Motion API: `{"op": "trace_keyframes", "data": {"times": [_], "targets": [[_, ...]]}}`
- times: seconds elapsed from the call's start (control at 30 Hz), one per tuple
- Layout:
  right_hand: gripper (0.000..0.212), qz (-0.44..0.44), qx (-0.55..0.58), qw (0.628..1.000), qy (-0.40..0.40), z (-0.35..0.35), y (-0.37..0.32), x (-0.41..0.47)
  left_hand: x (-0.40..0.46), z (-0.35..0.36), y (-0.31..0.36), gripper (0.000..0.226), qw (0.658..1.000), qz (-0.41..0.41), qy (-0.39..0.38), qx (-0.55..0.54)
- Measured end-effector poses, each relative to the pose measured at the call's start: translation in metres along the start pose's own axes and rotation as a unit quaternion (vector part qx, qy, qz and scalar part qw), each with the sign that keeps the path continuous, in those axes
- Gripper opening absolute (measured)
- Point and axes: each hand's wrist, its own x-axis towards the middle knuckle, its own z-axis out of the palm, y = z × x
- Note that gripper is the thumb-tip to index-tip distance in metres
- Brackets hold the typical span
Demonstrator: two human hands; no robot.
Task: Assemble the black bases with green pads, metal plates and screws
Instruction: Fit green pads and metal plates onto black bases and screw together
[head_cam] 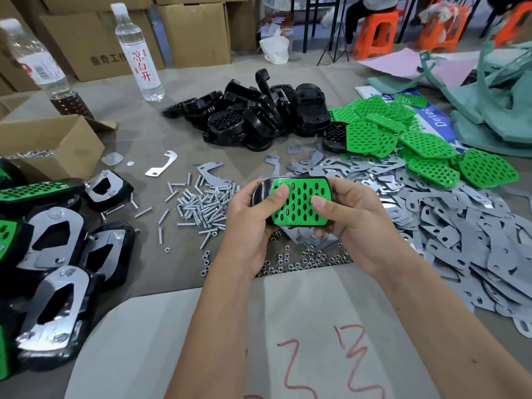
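- Closest to you, both forearms reach forward over a pale sheet [201,326] marked with red scribbles, and meet just above the table [138,90].
- Between your hands sits the black base [260,191] with a green pad [299,201] laid on its top face. Its long axis runs left to right, and both are lifted clear of the table.
- Your left hand [250,223] curls around the left end, thumb pressing on the pad's left part. Your right hand [348,223] curls around the right end, thumb pressing on the pad's right part. Both hands share the hold evenly.
- My judgement: the pad is being seated, so plate and screws come next.
- Just left of your left hand lies the loose pile of screws [201,205]; that hand is the nearer one to it.
- Just below your hands a scatter of small nuts [305,260] lies on the table.
- Right of your right hand spreads a wide heap of metal plates [449,226], touching distance from that hand.
- Far left, finished pieces [54,254] are stacked, plates facing up.
- Farther out, spare black bases [259,116] are heaped ahead of you, with spare green pads [403,139] to their right.
- Beyond those stand two water bottles [138,50] and cardboard boxes [195,27].
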Motion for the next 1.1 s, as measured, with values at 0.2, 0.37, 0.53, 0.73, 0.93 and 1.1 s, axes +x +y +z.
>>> {"op": "trace_keyframes", "data": {"times": [0.2,0.37,0.53,0.73,0.93,1.1], "targets": [[0.039,0.010,0.049,0.998,0.044,0.001,0.001,0.000,0.001,-0.006,0.000,0.035,0.999,-0.013,-0.011,0.038],[0.043,0.027,0.060,0.997,0.031,-0.002,-0.003,0.000,0.003,-0.006,0.000,0.030,0.998,0.002,-0.007,0.061],[0.045,0.034,0.028,0.998,0.038,-0.002,-0.004,0.000,0.003,-0.004,-0.001,0.023,0.998,-0.007,0.006,0.063],[0.038,0.020,0.003,0.999,0.044,-0.005,-0.003,-0.001,0.003,-0.004,-0.003,0.014,0.997,-0.004,0.011,0.076],[0.038,0.003,0.039,0.998,0.047,-0.005,0.000,0.002,0.001,-0.003,-0.001,0.027,0.998,-0.026,-0.026,0.059],[0.033,0.015,0.003,0.999,0.044,-0.001,0.006,0.002,0.001,0.003,-0.005,0.015,0.996,0.007,0.003,0.093]]}}
